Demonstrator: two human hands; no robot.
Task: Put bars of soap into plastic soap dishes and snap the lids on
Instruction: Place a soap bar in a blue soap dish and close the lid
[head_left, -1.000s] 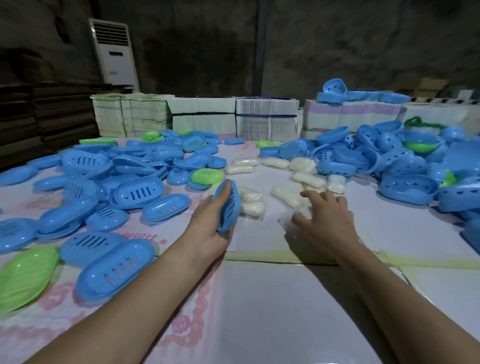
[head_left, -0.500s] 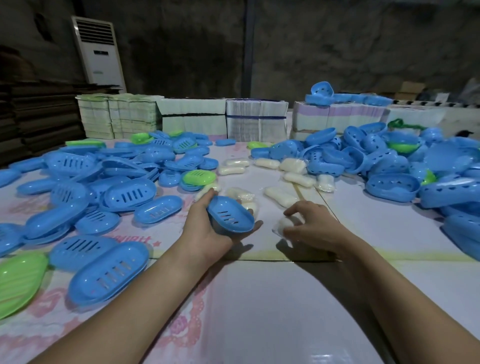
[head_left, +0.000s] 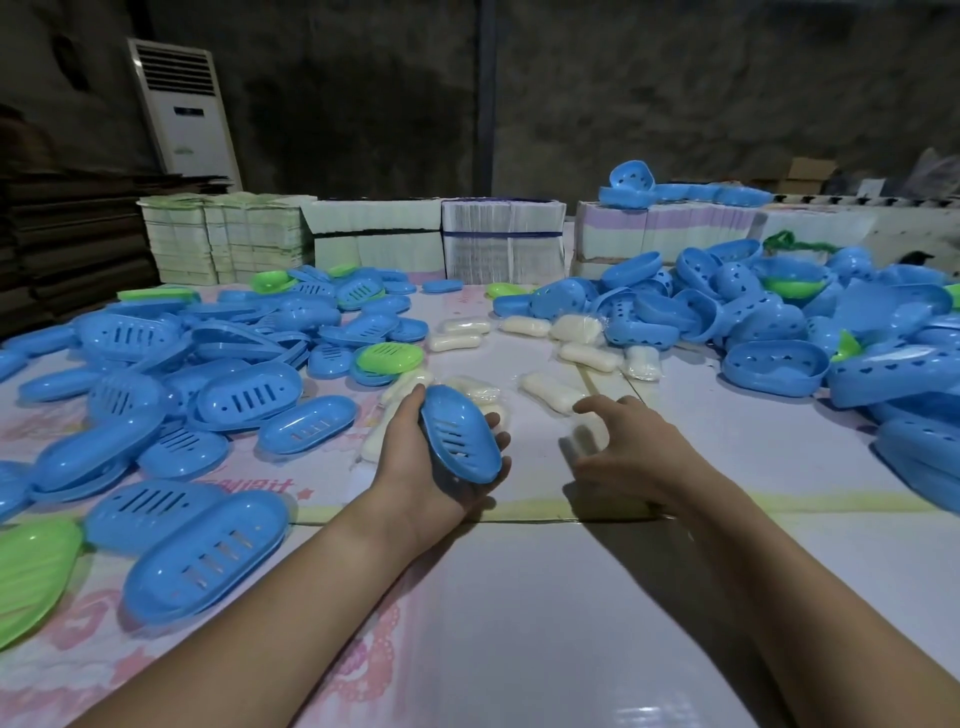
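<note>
Left hand (head_left: 415, 467) grips a glossy blue slotted oval soap dish (head_left: 460, 434); right hand (head_left: 628, 447) curls around a wrapped pale soap bar (head_left: 589, 439) mid-desk (head_left: 519, 623).

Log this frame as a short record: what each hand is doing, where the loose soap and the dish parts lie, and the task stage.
left hand: holds a blue slotted dish part above the table
right hand: fingers curled over a wrapped soap bar on the table
loose soap: scattered at the table's middle
slotted parts: piled left
deep dishes: piled right
stage: no soap in the held part yet
</note>
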